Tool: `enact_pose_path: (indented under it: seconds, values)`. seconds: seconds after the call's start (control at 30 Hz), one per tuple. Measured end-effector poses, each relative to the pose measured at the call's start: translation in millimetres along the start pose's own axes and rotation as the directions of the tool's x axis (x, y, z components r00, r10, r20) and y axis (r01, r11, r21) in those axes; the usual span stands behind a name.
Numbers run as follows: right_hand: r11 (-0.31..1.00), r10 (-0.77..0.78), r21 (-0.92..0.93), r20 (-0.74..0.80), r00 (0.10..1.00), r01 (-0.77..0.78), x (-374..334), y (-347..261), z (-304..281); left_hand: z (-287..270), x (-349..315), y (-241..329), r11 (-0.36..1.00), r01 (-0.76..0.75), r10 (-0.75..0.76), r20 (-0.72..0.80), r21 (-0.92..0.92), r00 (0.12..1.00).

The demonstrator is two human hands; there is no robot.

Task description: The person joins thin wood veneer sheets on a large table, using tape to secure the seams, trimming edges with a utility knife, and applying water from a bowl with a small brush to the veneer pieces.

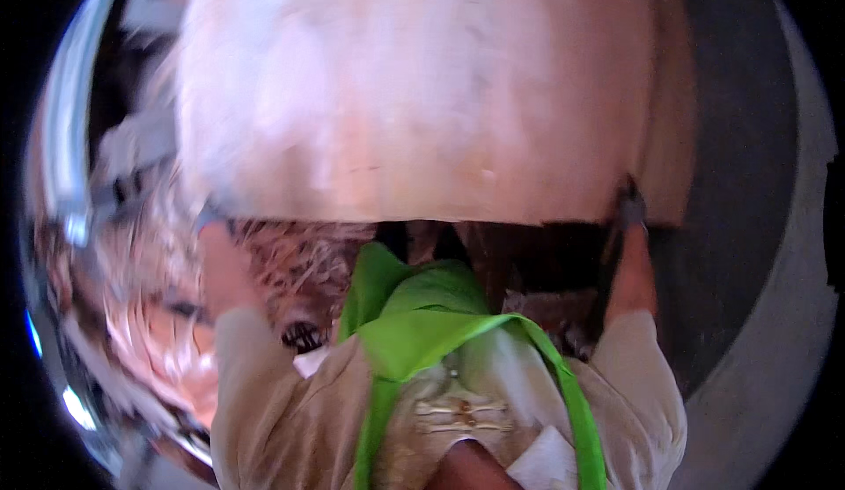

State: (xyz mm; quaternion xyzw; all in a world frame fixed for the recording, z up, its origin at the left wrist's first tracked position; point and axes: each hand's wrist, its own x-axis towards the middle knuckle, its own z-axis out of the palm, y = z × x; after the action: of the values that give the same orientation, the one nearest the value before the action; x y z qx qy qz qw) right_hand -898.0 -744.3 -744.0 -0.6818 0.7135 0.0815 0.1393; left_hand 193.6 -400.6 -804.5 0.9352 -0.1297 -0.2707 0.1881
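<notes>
A large, thin, pale pinkish-tan wood veneer sheet [414, 103] spreads in front of me, smeared by motion. My left hand [211, 213], in a dark glove, is closed on its near left corner. On the right, my right hand [631, 206], also in a dark glove, grips the near edge with the arm stretched out. Both hands' fingers are partly hidden or blurred. Another strip of veneer [673, 138] shows along the sheet's right side. A green apron [431, 340] hangs over my front.
Torn veneer scraps [158, 340] lie heaped on the left and beneath the sheet's near edge. A pale metal rail [70, 120] runs along the far left. Dark grey flooring [739, 182] curves along the right, bordered by a lighter strip [792, 331].
</notes>
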Motion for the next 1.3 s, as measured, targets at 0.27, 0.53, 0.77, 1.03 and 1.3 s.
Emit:
enact_pose_path:
  seconds: [0.27, 0.53, 0.77, 1.03, 1.3]
  values:
    - [0.948, 0.185, 0.24, 0.115, 0.976, -0.208, -26, -102, -60, -33, -23, 12, 0.849, 0.298, -0.335, -0.009, -0.436, 0.942]
    - [0.893, 0.08, 0.439, 0.064, 0.995, -0.1, -29, -106, -105, -69, -34, 55, 0.875, 0.031, 0.093, -0.23, 0.483, 0.969]
    - [0.86, 0.072, 0.47, 0.274, 0.959, -0.199, -42, -129, -166, -95, -54, 61, 0.647, -0.159, 0.273, -0.032, 0.746, 0.962]
    - [0.942, 0.062, 0.312, 0.199, 0.978, -0.123, -33, -119, -113, -41, -59, 50, 0.842, 0.378, -0.438, -0.078, -0.384, 0.896]
    - [0.933, 0.28, 0.159, 0.24, 0.93, -0.322, -29, -145, -78, -56, -16, -33, 0.959, -0.007, 0.008, 0.002, -0.284, 1.0]
